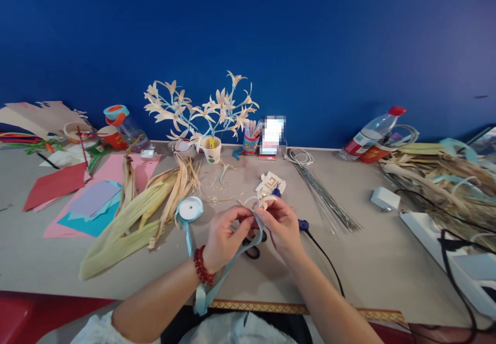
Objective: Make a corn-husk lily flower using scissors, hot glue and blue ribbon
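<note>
My left hand (229, 230) and my right hand (282, 225) meet over the middle of the table, fingers pinched together. Between their fingertips sits a light blue ribbon (259, 235), its tail looping below the left wrist and over the table's front edge. A small pale, curled piece (267, 199) shows at the right fingertips; its kind is unclear. Left of my hands lies a ribbon spool (190, 208). Dark-handled scissors (252, 252) lie partly hidden beneath my hands. A blue tool tip (276, 192) and a cream patterned card (267, 183) show just behind them.
Corn husks (132, 225) and coloured paper (89, 199) spread at left. Husk flowers (220, 101) stand in a paper cup (212, 150). Metal wires (325, 194), a phone (272, 136), a tilted bottle (372, 133), a power strip (426, 251) and a dark cord (329, 261) are around.
</note>
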`<state>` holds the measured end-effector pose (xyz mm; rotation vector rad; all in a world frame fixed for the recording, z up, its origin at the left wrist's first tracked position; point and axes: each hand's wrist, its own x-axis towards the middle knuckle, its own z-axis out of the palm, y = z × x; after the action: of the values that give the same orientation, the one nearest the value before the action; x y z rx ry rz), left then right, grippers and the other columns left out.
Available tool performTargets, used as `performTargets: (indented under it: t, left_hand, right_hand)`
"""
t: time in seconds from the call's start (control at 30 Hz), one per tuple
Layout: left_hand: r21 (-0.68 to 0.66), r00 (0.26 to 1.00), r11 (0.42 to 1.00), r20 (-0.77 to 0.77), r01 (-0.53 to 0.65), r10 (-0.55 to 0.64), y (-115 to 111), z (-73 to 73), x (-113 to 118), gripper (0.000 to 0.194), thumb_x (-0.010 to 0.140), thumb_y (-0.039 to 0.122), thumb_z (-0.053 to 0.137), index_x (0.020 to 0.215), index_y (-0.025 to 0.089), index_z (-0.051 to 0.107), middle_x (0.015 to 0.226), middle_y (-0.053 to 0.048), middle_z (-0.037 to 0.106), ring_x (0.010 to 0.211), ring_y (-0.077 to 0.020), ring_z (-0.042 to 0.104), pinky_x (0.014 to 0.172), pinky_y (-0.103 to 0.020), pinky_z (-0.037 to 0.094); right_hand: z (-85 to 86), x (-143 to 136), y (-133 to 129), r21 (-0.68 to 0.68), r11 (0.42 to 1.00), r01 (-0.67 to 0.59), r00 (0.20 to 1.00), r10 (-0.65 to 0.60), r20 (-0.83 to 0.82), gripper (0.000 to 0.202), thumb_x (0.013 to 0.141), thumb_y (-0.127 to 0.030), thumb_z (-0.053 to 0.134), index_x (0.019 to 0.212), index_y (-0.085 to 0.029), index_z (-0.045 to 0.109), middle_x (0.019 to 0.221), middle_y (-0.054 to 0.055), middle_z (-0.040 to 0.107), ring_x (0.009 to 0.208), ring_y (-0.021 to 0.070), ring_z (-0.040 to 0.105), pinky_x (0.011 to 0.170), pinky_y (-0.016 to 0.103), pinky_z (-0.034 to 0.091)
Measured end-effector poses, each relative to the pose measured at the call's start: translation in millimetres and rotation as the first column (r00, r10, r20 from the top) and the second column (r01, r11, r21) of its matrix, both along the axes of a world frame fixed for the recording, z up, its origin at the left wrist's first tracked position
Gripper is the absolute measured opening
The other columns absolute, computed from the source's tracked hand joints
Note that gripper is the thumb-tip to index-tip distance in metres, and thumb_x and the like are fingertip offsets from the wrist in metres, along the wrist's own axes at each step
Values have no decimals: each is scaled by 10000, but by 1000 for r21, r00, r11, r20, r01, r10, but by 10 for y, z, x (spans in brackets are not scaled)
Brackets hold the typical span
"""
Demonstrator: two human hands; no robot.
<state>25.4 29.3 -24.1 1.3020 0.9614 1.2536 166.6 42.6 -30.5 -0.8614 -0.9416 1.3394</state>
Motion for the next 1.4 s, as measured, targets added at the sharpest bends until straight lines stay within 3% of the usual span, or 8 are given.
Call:
performTargets:
  t: [0.13,0.37,0.53,0.6,0.73,0.9,1.23,1.4]
  left_hand:
    - [-69,987,993,135,94,-84,5,9,6,129,851,274,624,810,154,648,659,-15,653,561,-127,621,566,-236,498]
    - [-177,859,917,447,357,-248,48,-80,4,120,841,251,646,815,142,603,630,-34,690,465,-117,602,473,-222,487]
    - [-193,772,849,547,492,-324,70,-113,-19,112,853,236,623,825,135,584,576,-25,670,405,-97,567,419,-185,439]
    - [-190,790,866,531,463,-306,72,-115,-7,132,859,255,618,820,136,577,574,-19,660,411,-92,560,424,-183,438]
    - [-176,907,947,377,268,-187,51,-86,34,160,834,286,656,863,141,595,620,-2,645,502,-98,585,488,-202,482]
    - [-113,974,988,209,108,-82,24,-27,47,124,840,257,646,819,142,605,664,9,637,537,-91,600,542,-210,497]
    - [-186,866,934,463,305,-190,53,-87,18,79,856,211,621,830,141,597,615,-12,663,491,-101,591,480,-195,476]
    - [-198,761,866,591,460,-269,79,-87,4,82,847,202,625,817,140,581,570,-10,657,402,-81,549,414,-164,424]
  right_hand:
    - [9,4,0,20,1000,-14,1000,14,-2,164,724,-270,775,704,-197,630,669,-20,605,567,108,545,518,211,470]
    - [87,-3,-14,55,968,-243,960,248,-129,139,786,-281,724,761,-219,601,638,-26,635,406,122,561,395,251,475]
    - [53,31,-14,17,980,-200,976,201,-81,195,728,-295,778,727,-210,603,631,-23,636,477,130,595,470,252,495]
    - [35,39,-4,18,990,-139,989,140,-54,199,710,-298,790,727,-213,611,636,-24,631,520,131,594,512,249,495]
    - [7,37,18,61,998,2,1000,-2,2,175,709,-266,784,710,-211,618,668,-35,596,587,110,558,570,225,474]
    - [15,16,18,85,996,24,997,-30,64,175,722,-255,767,716,-200,601,673,-39,560,563,93,506,527,205,432]
    - [15,3,27,34,989,-146,987,148,-61,183,730,-301,774,759,-220,612,637,-41,602,460,109,548,460,234,448]
    - [1,22,2,-11,983,-183,978,181,-100,212,698,-306,803,738,-211,618,632,-32,620,521,121,583,495,229,460]
